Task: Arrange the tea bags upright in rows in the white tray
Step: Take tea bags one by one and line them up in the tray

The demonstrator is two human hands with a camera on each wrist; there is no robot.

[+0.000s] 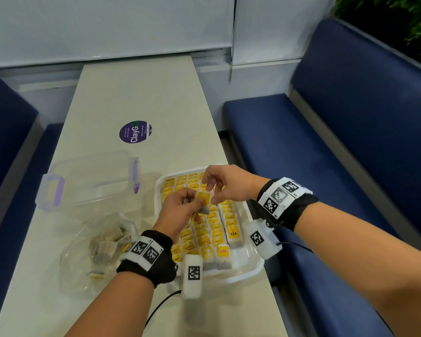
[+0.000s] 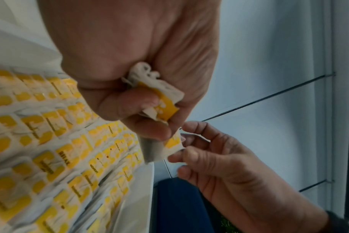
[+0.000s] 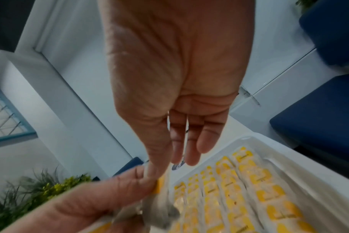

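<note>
The white tray (image 1: pixel 253 272) holds rows of upright tea bags (image 1: pixel 213 231) with yellow tags. Above its middle, my left hand (image 1: pixel 180 207) grips a small bunch of tea bags (image 2: pixel 163 100) in curled fingers. One tea bag (image 1: pixel 203 198) sticks out of that bunch, and my right hand (image 1: pixel 212 190) pinches its top edge between thumb and forefinger. In the left wrist view this tea bag (image 2: pixel 169 145) sits between both hands, with the right hand (image 2: pixel 181 141) at its corner. In the right wrist view the right hand (image 3: pixel 159 170) keeps its other fingers straight above the tray (image 3: pixel 289 162).
A clear box (image 1: pixel 88 178) with purple latches stands left of the tray. Nearer me on the left lies a clear plastic container (image 1: pixel 100 251) with several loose tea bags. A purple round sticker (image 1: pixel 135 131) marks the table. Blue benches flank the table.
</note>
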